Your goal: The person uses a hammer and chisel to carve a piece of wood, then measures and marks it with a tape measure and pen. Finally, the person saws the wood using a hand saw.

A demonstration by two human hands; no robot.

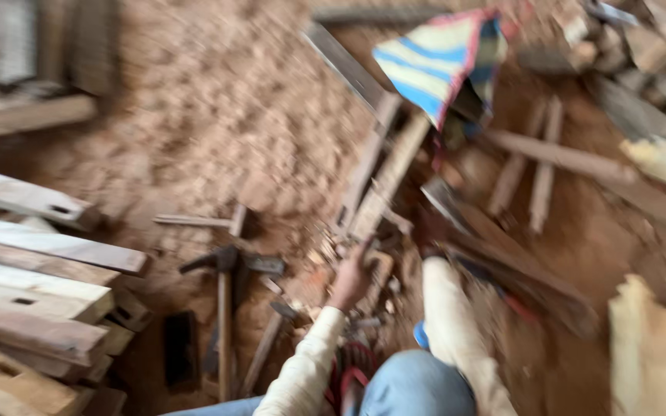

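Wood strip (383, 181) lies on the sawdust floor (217, 115), its long side running up and away from me. My left hand (351, 279) touches its near end, fingers bent. My right hand (431, 231) is blurry; I cannot tell its grip.

no packages, labels, signs or screens show anywhere in this blurred view of the sawdust floor and timber.

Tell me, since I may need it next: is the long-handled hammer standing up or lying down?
Lying down. The hammer lies flat on the sawdust-covered ground, head away from the person, beside the stacked planks.
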